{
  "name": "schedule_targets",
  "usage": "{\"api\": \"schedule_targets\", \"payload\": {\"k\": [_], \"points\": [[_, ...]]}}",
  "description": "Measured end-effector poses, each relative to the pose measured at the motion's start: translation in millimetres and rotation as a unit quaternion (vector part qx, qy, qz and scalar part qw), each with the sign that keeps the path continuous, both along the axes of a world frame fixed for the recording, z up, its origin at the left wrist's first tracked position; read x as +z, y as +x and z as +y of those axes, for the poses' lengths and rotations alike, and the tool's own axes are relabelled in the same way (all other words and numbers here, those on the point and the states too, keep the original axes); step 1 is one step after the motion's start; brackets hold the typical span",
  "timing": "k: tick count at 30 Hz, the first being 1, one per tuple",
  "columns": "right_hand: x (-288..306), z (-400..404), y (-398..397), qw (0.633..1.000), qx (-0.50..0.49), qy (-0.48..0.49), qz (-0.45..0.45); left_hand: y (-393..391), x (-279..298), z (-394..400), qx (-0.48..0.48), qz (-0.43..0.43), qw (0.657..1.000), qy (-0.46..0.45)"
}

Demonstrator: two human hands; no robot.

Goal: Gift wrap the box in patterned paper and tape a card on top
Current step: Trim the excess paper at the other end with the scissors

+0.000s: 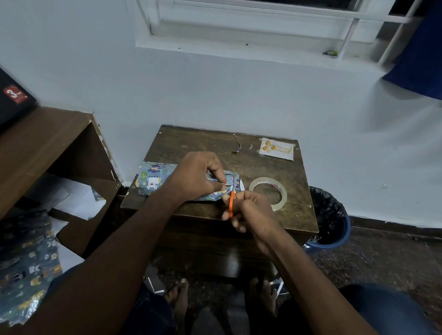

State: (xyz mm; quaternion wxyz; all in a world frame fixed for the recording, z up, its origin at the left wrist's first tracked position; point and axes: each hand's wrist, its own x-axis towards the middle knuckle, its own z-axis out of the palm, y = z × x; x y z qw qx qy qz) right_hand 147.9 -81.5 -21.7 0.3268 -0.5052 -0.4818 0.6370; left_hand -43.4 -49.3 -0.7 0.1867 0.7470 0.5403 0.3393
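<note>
Box (158, 179), already covered in patterned paper, lies on the desk (206, 143) near its front left edge. Left hand (197, 175) rests on it and pinches a loose paper flap at the right end, apparently holding it taut for trimming. Right hand (250, 212) grips orange-handled scissors (231, 200), blades at that flap. Tape roll (268, 192) lies just right of the box, within easy reach. Card (277, 148) waits at the far right corner, untaped. A paper offcut (237, 143) lies near it. Nothing obstructs the cut.
</note>
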Motion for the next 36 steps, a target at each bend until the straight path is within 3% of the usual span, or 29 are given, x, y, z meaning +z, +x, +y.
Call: {"api": "schedule_targets", "payload": {"k": [36], "points": [[4.2,10.8,2.6,1.000,-0.017,-0.005,0.005,0.4,1.1,-0.7,-0.020,0.006,1.000,-0.016]]}}
